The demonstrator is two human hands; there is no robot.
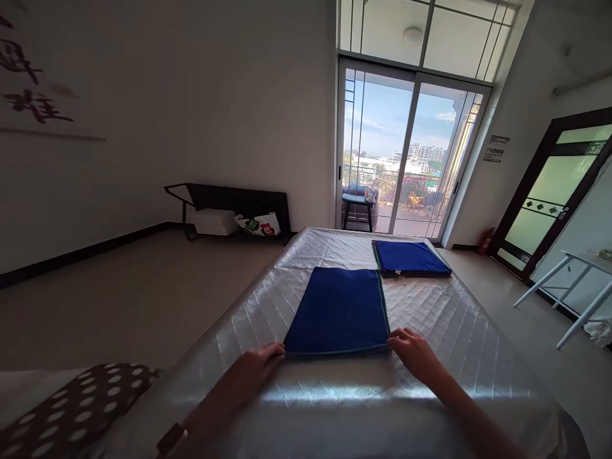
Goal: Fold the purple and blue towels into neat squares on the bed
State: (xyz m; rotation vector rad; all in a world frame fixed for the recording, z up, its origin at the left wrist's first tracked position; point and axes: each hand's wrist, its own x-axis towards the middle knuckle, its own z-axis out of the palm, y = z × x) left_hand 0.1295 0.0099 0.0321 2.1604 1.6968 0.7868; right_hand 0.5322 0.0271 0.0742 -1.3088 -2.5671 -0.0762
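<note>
A flat blue cloth with a dark green edge lies on the pale quilted mattress. My left hand is closed on its near left corner, thumb and fingers pinching the edge. At the near right corner, my right hand pinches the cloth in the same way. Behind it and to the right rests a stack of folded blue cloths, with a small white tag at its front edge. Neither hand touches the stack.
A brown polka-dot fabric lies at the lower left. By the left wall is a low black bench with a white box and a printed bag. A white table stands at right, and a sliding glass door is beyond.
</note>
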